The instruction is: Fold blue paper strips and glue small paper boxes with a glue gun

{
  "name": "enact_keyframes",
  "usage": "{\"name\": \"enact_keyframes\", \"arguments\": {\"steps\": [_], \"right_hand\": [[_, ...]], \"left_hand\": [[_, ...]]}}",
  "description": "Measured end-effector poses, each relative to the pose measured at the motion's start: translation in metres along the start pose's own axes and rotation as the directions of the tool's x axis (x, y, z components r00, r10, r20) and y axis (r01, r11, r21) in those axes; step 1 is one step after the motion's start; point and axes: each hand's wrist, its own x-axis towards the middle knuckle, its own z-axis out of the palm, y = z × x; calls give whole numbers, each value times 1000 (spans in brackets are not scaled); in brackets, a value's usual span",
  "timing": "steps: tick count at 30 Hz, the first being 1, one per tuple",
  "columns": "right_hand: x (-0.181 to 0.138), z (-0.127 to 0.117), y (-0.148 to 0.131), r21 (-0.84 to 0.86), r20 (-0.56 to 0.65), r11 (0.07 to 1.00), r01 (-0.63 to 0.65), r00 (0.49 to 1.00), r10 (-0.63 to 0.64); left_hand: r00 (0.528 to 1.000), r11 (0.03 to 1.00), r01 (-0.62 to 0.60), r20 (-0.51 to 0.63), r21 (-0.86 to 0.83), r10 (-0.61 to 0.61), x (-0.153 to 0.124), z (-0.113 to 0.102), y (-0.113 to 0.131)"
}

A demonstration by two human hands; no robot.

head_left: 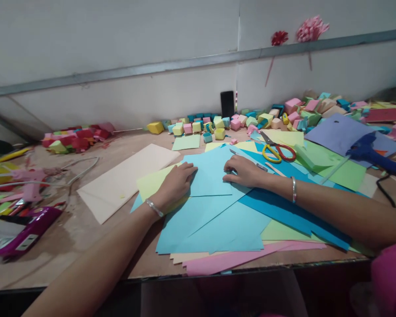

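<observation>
My left hand (177, 181) lies with fingers stretched out on the left edge of a light blue paper sheet (208, 178), partly over a pale yellow sheet (153, 181). Opposite it, my right hand (242, 171) rests on the blue paper with fingers curled in. Parts of a slim grey pen-like tool (262, 167) show on both sides of the right hand; whether the fingers hold it is hidden. More light blue sheets (214, 229) overlap below. Scissors (277, 149) with yellow and red handles lie beyond the right hand, on darker blue paper (284, 211).
Several folded paper boxes (219, 133) line the wall, near a black phone (227, 104) standing upright. At right lie a blue glue gun (378, 154) and purple paper (338, 132). Left are a cream sheet (125, 180), a pink glue gun (33, 182) and a purple power strip (36, 226).
</observation>
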Motion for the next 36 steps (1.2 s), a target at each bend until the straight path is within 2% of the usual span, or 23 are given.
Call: {"name": "enact_keyframes", "arguments": {"steps": [3,5,9,17,24,27,30,36], "right_hand": [[-2,-1,-1,3,15,1000,1,1000,-1],[-2,-3,-3,20,29,1000,-5,1000,5],[-2,-7,-4,63,47,998,-1,999,-2],[-2,-8,-3,102,75,995,-15,997,8],[-2,-9,-3,158,25,987,-23,1000,19],[-3,-9,-5,247,47,968,-50,998,40],[-3,-7,-6,342,10,938,-57,998,57],[-1,-2,0,410,-73,910,-65,992,104]], "left_hand": [[998,999,48,-37,-12,-48,1,-5,0],[999,999,34,-36,-33,-35,0,-9,5],[999,994,-24,24,-105,27,-1,-16,14],[988,976,52,152,-213,-20,-1,-21,20],[998,975,-15,57,-220,29,-3,-19,23],[998,973,-21,47,-231,33,-4,-17,23],[999,969,-42,-1,-245,43,-4,-15,24],[985,935,97,-101,-340,-139,-3,-16,22]]}}
